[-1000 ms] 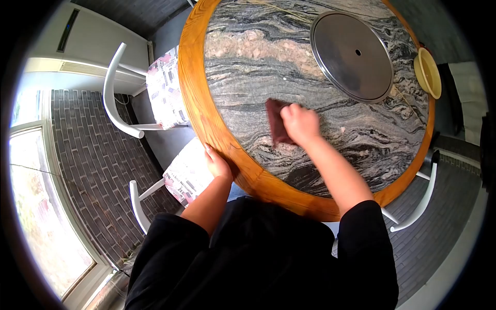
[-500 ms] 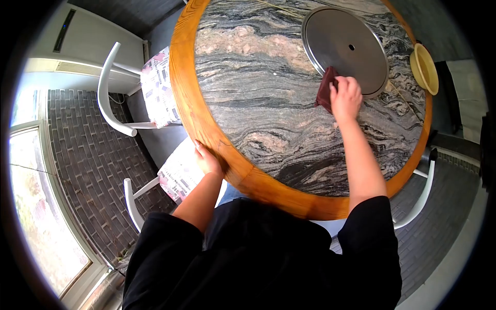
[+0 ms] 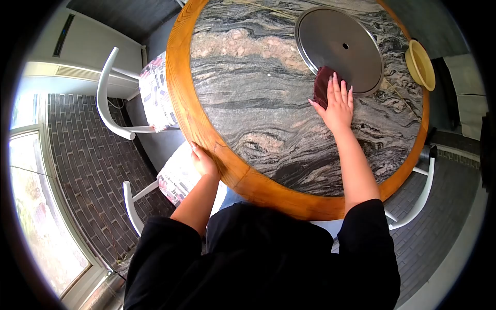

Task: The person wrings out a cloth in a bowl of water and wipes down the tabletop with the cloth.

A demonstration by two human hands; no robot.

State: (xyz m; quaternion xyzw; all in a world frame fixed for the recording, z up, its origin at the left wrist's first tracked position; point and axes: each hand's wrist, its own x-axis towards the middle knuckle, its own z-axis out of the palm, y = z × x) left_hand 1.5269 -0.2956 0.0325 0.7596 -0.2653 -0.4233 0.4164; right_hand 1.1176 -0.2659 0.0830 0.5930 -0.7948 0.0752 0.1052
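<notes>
A dark maroon cloth (image 3: 321,87) lies on a round marbled stone tabletop (image 3: 253,111) at the near edge of a grey metal disc (image 3: 356,59), beneath the right hand (image 3: 338,107), which is spread flat, while the left hand (image 3: 206,164) touches the wooden rim (image 3: 182,93), its grip impossible to tell, near a patterned chair seat (image 3: 178,173).

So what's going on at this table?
A person has their right hand spread against a dark red cloth on a round stone-topped table. The cloth is at the near edge of a round metal disc. Their left hand rests at the table's wooden rim. A yellow basin sits at the table's right edge.
</notes>
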